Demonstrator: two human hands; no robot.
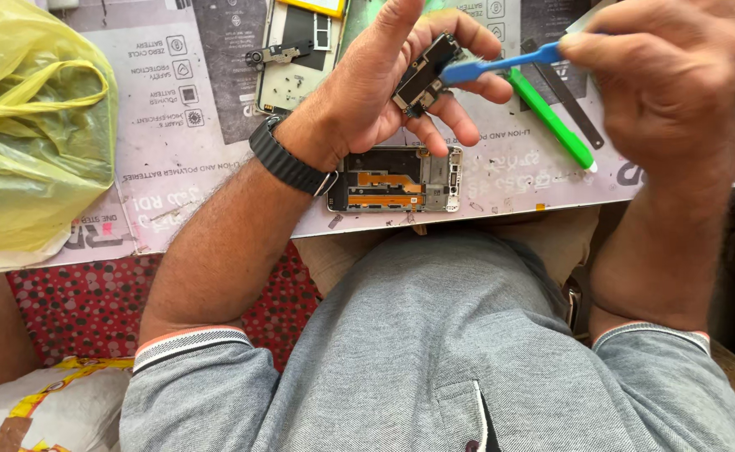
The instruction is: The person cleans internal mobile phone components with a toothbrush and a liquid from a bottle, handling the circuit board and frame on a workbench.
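Printed work mat (175, 125) holds a stripped phone frame (397, 179) while the left hand (367, 92) pinches what looks like a removed circuit board (424, 74), the right hand (669, 75) gripping a blue pry tool (501, 64) against it, reassembly not begun.

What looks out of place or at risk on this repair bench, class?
The opened phone frame lies at the very front edge of the table, partly under the left hand, where it looks easy to knock off. The left hand holds a small circuit board; the right hand holds a blue pry tool.
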